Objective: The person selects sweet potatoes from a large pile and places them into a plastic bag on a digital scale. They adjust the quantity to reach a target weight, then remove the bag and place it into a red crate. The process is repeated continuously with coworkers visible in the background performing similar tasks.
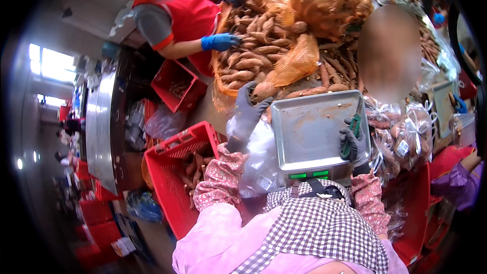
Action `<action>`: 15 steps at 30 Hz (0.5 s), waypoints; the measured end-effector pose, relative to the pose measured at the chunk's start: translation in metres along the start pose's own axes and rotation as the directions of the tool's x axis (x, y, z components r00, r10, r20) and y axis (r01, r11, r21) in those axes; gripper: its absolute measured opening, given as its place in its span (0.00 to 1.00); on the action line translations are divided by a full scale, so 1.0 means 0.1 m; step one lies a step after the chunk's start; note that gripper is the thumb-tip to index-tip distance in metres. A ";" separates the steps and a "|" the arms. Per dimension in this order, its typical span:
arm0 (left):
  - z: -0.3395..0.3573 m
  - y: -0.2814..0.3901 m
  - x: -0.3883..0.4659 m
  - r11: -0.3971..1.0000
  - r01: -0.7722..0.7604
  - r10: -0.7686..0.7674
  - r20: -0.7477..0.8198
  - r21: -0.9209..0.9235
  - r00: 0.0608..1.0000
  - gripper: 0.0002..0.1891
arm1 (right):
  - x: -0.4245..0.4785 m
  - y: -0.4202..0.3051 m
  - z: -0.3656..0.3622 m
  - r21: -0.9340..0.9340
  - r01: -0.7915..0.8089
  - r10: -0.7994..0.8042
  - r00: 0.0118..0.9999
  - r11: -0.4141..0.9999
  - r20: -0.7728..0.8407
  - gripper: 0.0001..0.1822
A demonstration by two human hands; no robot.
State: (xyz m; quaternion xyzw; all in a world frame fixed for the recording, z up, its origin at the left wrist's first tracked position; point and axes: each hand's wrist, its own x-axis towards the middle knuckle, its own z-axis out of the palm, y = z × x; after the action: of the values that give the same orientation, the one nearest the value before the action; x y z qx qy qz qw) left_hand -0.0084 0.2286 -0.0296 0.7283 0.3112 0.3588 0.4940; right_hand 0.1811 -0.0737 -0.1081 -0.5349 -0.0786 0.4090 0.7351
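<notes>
My left hand [249, 112], in a grey glove, is raised at the near edge of the sweet potato [262, 59] heap, its fingers apart beside a large round sweet potato [264, 91]; whether it touches that one, I cannot tell. My right hand [354, 142], gloved too, is closed around the green handle of a utility knife [352, 133], blade pointing away from me, over the right side of a metal weighing tray [312, 133]. Bits of dirt lie on the tray. Below its near edge glow the green displays of a scale [309, 175].
A co-worker in blue gloves [220, 42] handles the heap from the left. Red crates [179, 140] stand at my left, one holding sweet potatoes. Bagged sweet potatoes [412, 129] sit right of the tray. Clear plastic bags [258, 160] lie at its left. Orange mesh sacks [323, 0] lie beyond.
</notes>
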 end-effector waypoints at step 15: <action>-2.62 -0.56 0.00 0.694 0.214 -0.408 -0.131 -0.687 0.903 0.24 | -0.04 0.02 0.04 0.012 -0.016 0.016 1.000 1.000 0.026 0.22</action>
State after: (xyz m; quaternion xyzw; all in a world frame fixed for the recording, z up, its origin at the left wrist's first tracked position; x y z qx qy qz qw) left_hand -0.2317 0.3771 -0.0159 0.3862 0.3496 0.4520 0.7240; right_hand 0.1751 -0.0730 -0.1067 -0.5254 -0.0814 0.4223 0.7341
